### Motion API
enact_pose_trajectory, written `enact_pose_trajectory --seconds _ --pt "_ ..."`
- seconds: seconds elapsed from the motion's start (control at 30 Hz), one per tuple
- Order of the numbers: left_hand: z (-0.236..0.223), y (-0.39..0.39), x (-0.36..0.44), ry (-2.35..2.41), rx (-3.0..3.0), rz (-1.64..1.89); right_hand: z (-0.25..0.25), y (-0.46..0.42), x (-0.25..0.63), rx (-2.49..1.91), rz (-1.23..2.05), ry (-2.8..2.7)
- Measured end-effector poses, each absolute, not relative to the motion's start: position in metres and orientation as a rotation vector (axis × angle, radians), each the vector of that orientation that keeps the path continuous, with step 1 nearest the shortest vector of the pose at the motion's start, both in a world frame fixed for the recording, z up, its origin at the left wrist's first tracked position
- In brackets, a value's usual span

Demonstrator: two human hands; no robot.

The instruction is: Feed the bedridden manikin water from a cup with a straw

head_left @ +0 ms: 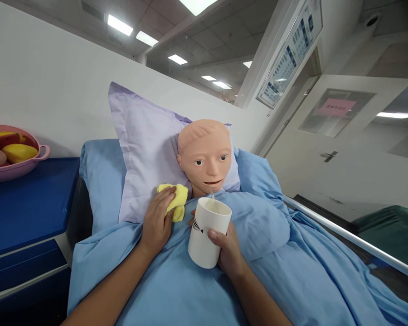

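A manikin (204, 154) lies in a bed under a blue sheet (197, 290), its head propped on a lilac pillow (143, 149). My right hand (226, 251) is closed around a white cup (207, 233), held just below the manikin's chin. A clear straw (211, 192) runs from the cup up to the manikin's mouth. My left hand (156, 222) is closed on a yellow cloth (177, 199) and rests on the sheet beside the manikin's neck, against the pillow.
A blue bedside cabinet (27, 203) stands at the left, with a pink bowl (23, 165) of fruit on top. A metal bed rail (347, 233) runs along the right side. Behind it is a door (333, 158) and a dark green bed (391, 231).
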State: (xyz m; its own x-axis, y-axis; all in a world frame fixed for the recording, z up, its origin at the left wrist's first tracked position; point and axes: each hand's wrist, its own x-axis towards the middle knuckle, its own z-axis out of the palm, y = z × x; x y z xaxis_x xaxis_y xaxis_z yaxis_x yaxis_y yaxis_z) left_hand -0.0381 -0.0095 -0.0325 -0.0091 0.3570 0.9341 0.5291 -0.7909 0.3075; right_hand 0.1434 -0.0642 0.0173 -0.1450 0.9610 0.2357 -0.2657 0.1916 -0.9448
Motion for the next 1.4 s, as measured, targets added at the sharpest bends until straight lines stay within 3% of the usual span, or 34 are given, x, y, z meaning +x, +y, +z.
enact_pose_trajectory --seconds 1.4 --pt "-0.033 -0.0118 -0.0365 -1.061 -2.051 -1.852 0.0152 -0.0597 0.1477 -0.764 1.276 -1.276"
